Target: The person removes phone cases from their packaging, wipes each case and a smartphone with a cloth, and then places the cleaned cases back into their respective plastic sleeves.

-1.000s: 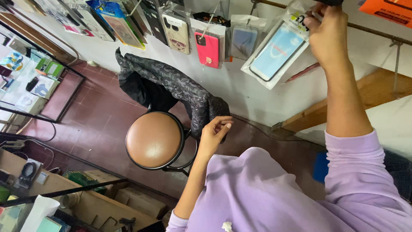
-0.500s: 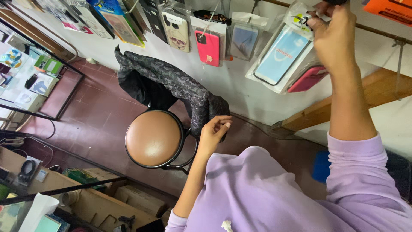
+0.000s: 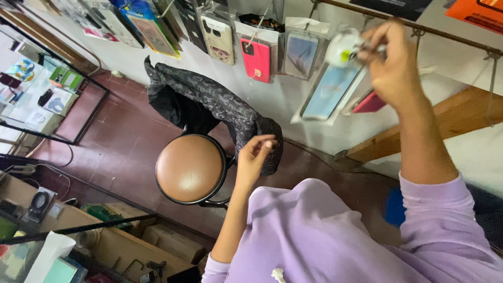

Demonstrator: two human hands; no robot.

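since the earlier frame the right hand [image 3: 393, 65] has come lower along the wall display and now sits level with the hanging packets; the pale blue phone case packet [image 3: 327, 91] has swung with it.

largest first: lilac sweatshirt [image 3: 314, 236] fills the lower right. white wall [image 3: 293, 120] carries a metal rail [image 3: 445, 36] and rows of packaged phone cases. dark patterned jacket [image 3: 220, 107] is draped over the back of a stool [image 3: 189, 167] with a round brown seat, standing on the red-brown floor [image 3: 105, 136]. glass counter [image 3: 31, 99] at far left, cardboard boxes [image 3: 126, 246] below.

right hand: fingers pinched together on the small white top of the blue packet, beside a hook on the rail. a pink case [image 3: 369, 102] hangs just behind it.

left hand [image 3: 254, 154]: low, near the jacket's hem, fingers loosely curled together, nothing visibly held.
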